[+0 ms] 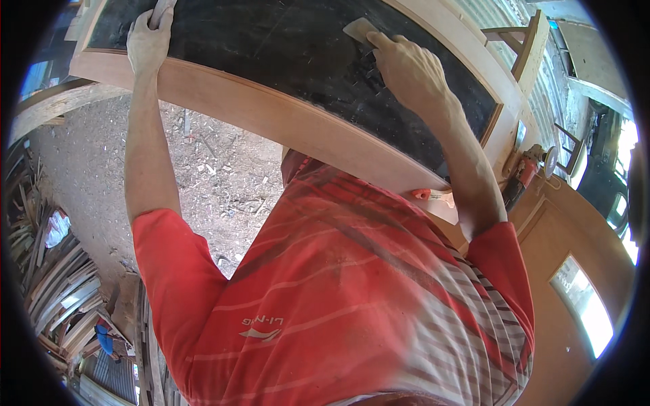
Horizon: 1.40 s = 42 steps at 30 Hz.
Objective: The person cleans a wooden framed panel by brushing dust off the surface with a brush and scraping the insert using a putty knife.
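One tan pad (pixel 358 29), pinched in your right hand (pixel 411 71), points left near the far long edge of the black panel (pixel 271 57); your left hand (pixel 147 44) grips a pale strip (pixel 161 13) toward the left end.

The dusty brown floor (pixel 95 149) has little pale bits (pixel 210 170) all over it, long boards (pixel 76 291) lie piled on the left, and bright light (pixel 627 145) shines beside wavy metal sheets (pixel 550 111) on the right.
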Each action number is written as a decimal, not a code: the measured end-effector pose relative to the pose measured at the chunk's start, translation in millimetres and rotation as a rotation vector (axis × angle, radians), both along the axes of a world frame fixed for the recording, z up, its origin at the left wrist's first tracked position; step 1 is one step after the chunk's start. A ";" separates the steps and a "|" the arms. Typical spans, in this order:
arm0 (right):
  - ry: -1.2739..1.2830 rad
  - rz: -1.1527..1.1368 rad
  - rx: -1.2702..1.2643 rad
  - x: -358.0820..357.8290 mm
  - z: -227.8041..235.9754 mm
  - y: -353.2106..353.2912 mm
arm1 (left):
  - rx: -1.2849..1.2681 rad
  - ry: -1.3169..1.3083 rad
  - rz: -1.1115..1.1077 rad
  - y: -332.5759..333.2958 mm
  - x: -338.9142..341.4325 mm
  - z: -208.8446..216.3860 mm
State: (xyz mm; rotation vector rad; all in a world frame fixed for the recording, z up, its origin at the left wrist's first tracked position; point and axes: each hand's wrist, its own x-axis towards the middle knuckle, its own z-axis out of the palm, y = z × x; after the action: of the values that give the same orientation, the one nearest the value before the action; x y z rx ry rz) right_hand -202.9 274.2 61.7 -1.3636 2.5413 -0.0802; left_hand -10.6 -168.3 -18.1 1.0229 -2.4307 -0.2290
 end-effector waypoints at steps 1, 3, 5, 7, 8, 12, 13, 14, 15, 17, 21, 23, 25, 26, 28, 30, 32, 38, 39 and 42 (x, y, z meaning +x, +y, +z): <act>0.010 0.027 -0.070 -2.6 -5.6 -3.6 | 0.011 0.002 0.008 0.2 3.0 -0.9; -0.042 0.036 -0.077 3.5 -1.2 13.0 | 0.029 -0.013 0.018 -4.4 2.3 -1.1; -0.151 0.062 -0.090 19.0 8.9 35.4 | 0.051 -0.032 0.056 -3.3 7.3 0.4; -0.208 0.067 -0.089 44.1 26.0 58.2 | 0.054 -0.012 0.043 -1.8 5.4 3.1; -0.267 0.055 0.034 56.7 33.9 66.2 | 0.057 -0.017 0.049 -2.6 5.7 2.5; -0.257 0.103 0.054 78.0 30.6 61.1 | 0.015 -0.025 0.038 -11.1 5.5 -3.7; -0.259 0.102 0.053 78.9 30.3 56.0 | 0.009 -0.035 0.048 -15.3 5.2 -3.5; -0.229 0.116 0.081 78.7 31.0 50.5 | 0.007 -0.036 0.046 -15.6 5.9 -6.3; -0.198 0.131 0.108 78.6 31.0 46.7 | 0.000 -0.031 0.044 -13.8 7.3 -10.8; -0.179 0.130 0.109 79.7 29.5 47.5 | -0.002 -0.028 0.040 -7.3 4.6 -7.9; -0.143 0.175 0.088 79.7 21.2 38.7 | 0.015 -0.029 0.043 -5.0 3.7 -6.9; -0.166 0.152 0.120 82.1 28.9 42.6 | -0.015 -0.026 0.036 -7.1 5.7 -3.3; -0.187 0.126 0.163 84.1 31.9 42.3 | 0.017 -0.009 0.021 -3.1 2.5 -2.0; -0.173 0.133 0.140 85.3 31.1 39.3 | 0.021 -0.009 0.021 -4.1 4.1 -2.5; -0.159 0.136 0.118 85.6 26.8 29.3 | -0.017 -0.014 0.020 -10.6 6.2 -2.7; -0.156 0.188 0.074 84.1 21.3 18.2 | 0.012 -0.010 0.027 -8.9 5.5 -8.2; -0.169 0.163 0.134 85.7 30.9 27.5 | 0.031 -0.010 0.045 -12.4 6.6 -7.7; -0.153 0.120 0.127 86.6 25.9 28.7 | 0.028 0.004 0.029 -12.6 4.9 -5.7; -0.156 0.122 0.092 85.9 24.7 25.1 | 0.013 -0.005 0.022 -12.7 7.3 -11.0; -0.165 0.119 0.205 85.5 40.6 36.4 | 0.005 -0.005 0.008 -19.0 11.0 -9.9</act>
State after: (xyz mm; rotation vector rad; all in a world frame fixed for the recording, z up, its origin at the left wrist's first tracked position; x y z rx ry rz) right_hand -117.4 310.5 102.2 -1.3645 2.2596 0.0845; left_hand 0.4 -187.3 -27.9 1.0362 -2.4308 -0.2303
